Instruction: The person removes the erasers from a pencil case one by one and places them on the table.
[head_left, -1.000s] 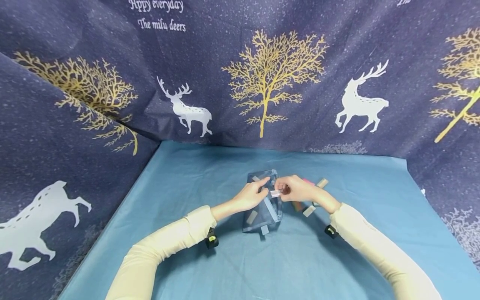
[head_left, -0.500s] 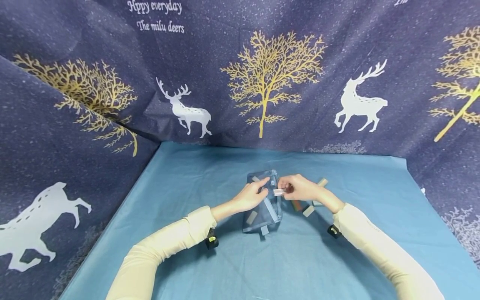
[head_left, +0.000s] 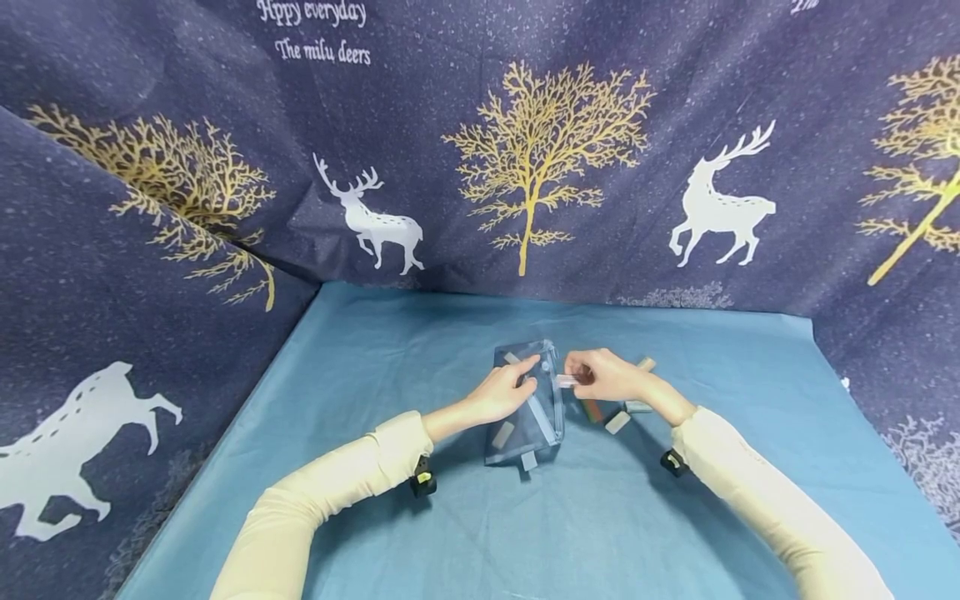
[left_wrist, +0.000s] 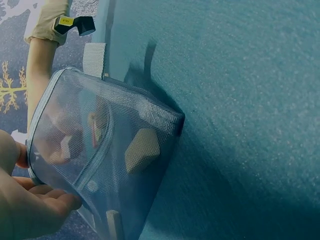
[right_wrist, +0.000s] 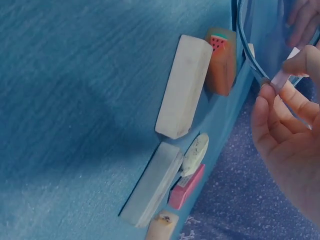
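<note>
A blue mesh zip pouch (head_left: 517,450) lies on the cloth, with a beige eraser (left_wrist: 142,150) and a narrower pale piece (left_wrist: 114,224) showing through its mesh. My left hand (head_left: 495,393) grips the pouch's opening edge, thumb on one side and fingers on the other in the left wrist view, and the mouth gapes there. Just right of that mouth, my right hand (head_left: 609,375) pinches a small pale pinkish-white eraser (right_wrist: 279,81) between thumb and fingertips. Part of this eraser is hidden by the thumb.
Beside the pouch, under and around the right hand, lie a white block eraser (right_wrist: 184,87), an orange watermelon-marked one (right_wrist: 221,65), a pale blue block (right_wrist: 151,185), a light green oval (right_wrist: 194,154) and a pink one (right_wrist: 187,187). A patterned dark curtain (head_left: 480,208) stands behind.
My right hand has drifted to the right with the pale eraser, from over the pouch's edge to just beside it. The left hand and the pouch stay in place.
</note>
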